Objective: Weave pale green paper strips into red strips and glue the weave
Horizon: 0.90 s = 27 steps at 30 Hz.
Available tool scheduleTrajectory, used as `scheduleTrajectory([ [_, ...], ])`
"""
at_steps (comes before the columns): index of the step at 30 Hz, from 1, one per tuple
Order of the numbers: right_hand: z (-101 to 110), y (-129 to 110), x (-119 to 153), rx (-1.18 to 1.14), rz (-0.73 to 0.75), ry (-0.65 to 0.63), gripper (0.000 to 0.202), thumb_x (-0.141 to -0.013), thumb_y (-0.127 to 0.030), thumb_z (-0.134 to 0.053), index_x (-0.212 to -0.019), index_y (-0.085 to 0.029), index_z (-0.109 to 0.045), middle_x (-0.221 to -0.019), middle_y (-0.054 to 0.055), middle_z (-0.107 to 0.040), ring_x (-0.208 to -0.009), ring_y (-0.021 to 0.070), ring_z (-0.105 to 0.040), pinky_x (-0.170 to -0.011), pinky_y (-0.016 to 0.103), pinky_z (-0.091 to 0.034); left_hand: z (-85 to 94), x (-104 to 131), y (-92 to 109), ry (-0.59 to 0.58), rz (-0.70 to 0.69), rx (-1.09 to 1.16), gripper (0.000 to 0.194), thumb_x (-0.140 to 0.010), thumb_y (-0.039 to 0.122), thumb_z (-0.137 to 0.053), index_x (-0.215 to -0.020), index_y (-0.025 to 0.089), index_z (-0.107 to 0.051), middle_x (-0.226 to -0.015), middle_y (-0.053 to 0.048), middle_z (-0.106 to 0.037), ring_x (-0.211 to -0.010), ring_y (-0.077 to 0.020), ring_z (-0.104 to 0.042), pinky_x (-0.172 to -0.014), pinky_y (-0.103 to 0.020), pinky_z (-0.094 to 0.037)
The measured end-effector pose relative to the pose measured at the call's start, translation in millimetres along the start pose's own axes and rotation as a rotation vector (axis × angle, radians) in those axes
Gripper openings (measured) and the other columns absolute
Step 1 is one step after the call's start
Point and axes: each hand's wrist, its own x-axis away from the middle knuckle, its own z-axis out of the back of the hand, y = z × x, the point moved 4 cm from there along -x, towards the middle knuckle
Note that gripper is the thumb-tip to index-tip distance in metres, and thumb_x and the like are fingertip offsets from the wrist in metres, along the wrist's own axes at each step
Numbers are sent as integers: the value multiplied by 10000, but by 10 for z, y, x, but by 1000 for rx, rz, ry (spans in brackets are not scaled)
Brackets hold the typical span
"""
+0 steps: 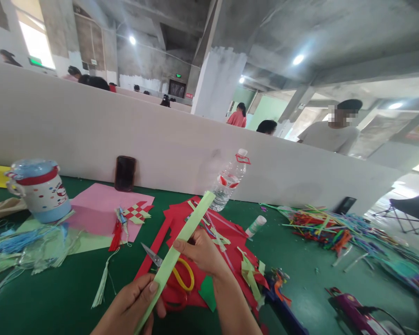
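Observation:
A long light green paper strip (174,253) runs diagonally across the lower middle, held in both hands. My left hand (134,298) pinches its lower part between thumb and fingers. Farther up the strip, my right hand (199,251) grips it with the thumb on top. Beneath the strip lie scissors with yellow handles (185,274), blades pointing up and left. Red paper (169,232) spreads under the hands, with a dark green piece (208,292) on it. Left of the hands rests a red and green woven paper piece (137,212) beside a red tassel (116,235).
A water bottle (226,184), a phone (125,173) and a blue-white cup (43,190) stand near the white partition (167,149). A glue stick (256,226), colourful strips (321,228) and a purple tool (356,314) lie right. People are beyond the partition.

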Motion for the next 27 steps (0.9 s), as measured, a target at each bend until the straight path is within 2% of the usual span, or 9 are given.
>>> scheduleTrajectory([
  [6,53,15,-2,9,-16,37,316,-823,-435,-752,-703,-162,-648,-605,-50,-452,-568,93,-360,-570,229,-355,2,-23,-68,-43,-42,-27,646,-723,835,-517,-738,192,-571,-671,2,-693,-349,-38,-443,-368,-188,-299],
  [12,-19,11,-20,-41,-34,31,409,-794,-552,-743,-763,-151,-667,-611,-39,-499,-531,81,-370,-532,217,-369,42,-31,-82,11,-41,9,621,-732,813,-542,-686,194,-556,-643,9,-669,-336,-36,-400,-352,-190,-314],
  [14,-119,18,-13,-63,-50,-29,456,-774,-598,-737,-820,-147,-689,-672,-8,-570,-582,104,-466,-586,232,-429,41,-28,-63,17,-49,20,623,-731,811,-545,-682,191,-565,-640,11,-659,-332,-35,-399,-354,-194,-338],
  [17,-330,42,12,-100,-96,-219,505,-715,-616,-773,-880,-143,-716,-787,38,-658,-725,163,-595,-719,283,-494,53,-14,-20,68,-71,53,608,-745,797,-550,-709,192,-591,-635,21,-646,-338,-38,-402,-365,-197,-368],
  [19,-441,60,28,-123,-127,-309,496,-692,-602,-793,-855,-140,-717,-759,36,-670,-733,169,-615,-719,282,-495,74,-3,8,120,-91,75,583,-761,777,-557,-692,198,-587,-497,66,-537,-331,-48,-385,-370,-194,-368],
  [21,-493,71,26,-135,-131,-310,460,-693,-575,-802,-796,-137,-708,-688,17,-652,-683,149,-601,-672,257,-481,95,0,21,150,-102,75,569,-772,765,-557,-671,205,-571,-412,98,-420,-322,-58,-372,-371,-191,-357],
  [25,-472,94,-7,-130,-120,-237,434,-676,-553,-819,-756,-141,-707,-693,8,-642,-653,131,-568,-617,233,-452,109,-18,11,103,-110,15,569,-783,767,-537,-722,203,-581,-519,64,-538,-332,-53,-382,-379,-205,-365],
  [27,-397,108,-28,-115,-124,-175,448,-664,-562,-824,-773,-140,-718,-667,-4,-617,-586,104,-501,-553,218,-405,109,-30,-7,79,-110,-12,584,-798,773,-503,-723,200,-588,-502,75,-495,-342,-55,-372,-387,-203,-364],
])
